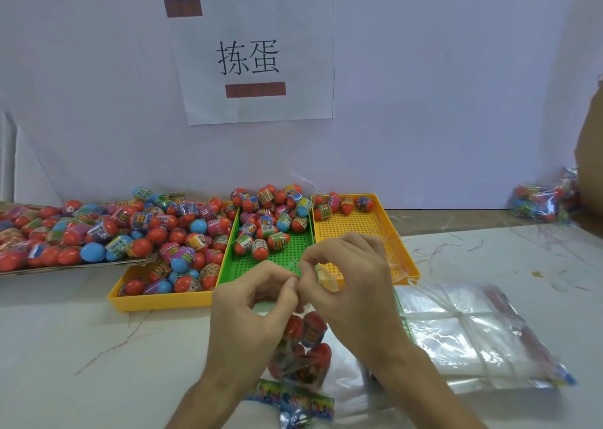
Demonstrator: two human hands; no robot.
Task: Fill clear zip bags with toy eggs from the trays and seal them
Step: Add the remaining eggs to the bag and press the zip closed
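the left hand and the right hand meet at the top edge of a clear zip bag, each pinching it between thumb and fingertips. the bag hangs below them over the white table, just in front of the green tray, with several red toy eggs inside. a stack of empty bags lies to the right, near the yellow tray.

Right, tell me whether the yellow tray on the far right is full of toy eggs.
No: the right yellow tray holds only a few toy eggs along its far edge.
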